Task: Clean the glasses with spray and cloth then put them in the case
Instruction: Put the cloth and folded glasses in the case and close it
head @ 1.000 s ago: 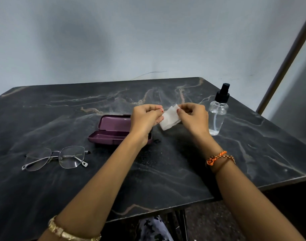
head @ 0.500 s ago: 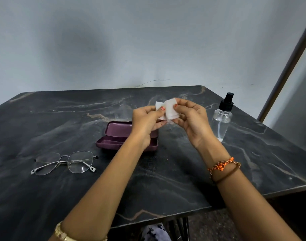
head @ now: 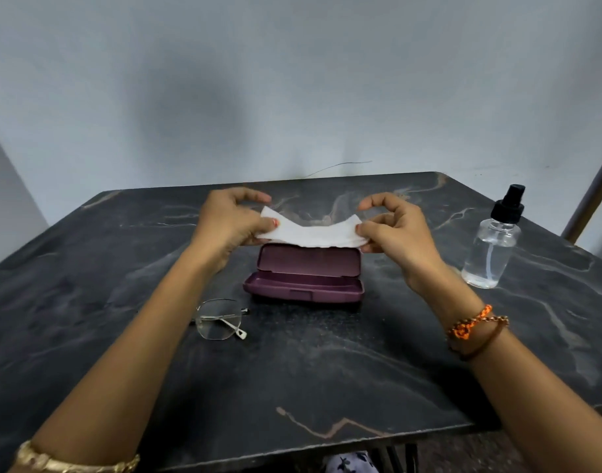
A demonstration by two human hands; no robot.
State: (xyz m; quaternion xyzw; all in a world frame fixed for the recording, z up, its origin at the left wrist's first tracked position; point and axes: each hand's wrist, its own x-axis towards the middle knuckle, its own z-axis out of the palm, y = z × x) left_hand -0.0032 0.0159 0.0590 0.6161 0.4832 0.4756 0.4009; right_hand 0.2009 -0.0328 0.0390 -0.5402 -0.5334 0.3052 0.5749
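A white cloth [head: 313, 233] is stretched out flat between my hands, above the open purple case [head: 304, 274]. My left hand [head: 233, 221] pinches its left end and my right hand [head: 393, 227] pinches its right end. The case lies on the dark marble table [head: 327, 370] with its lid up and nothing visible inside. The thin-framed glasses [head: 221, 319] lie on the table in front of the case's left end, partly hidden behind my left forearm. A clear spray bottle [head: 490, 247] with a black pump top stands upright at the right.
A grey wall runs close behind the table's far edge. The table's front edge is near my body. A slanted post [head: 589, 196] stands beyond the table's right corner, past the spray bottle.
The folded cloth has been pulled open into a long strip as my hands moved apart. The camera has shifted, so the case now sits in the middle of the view.
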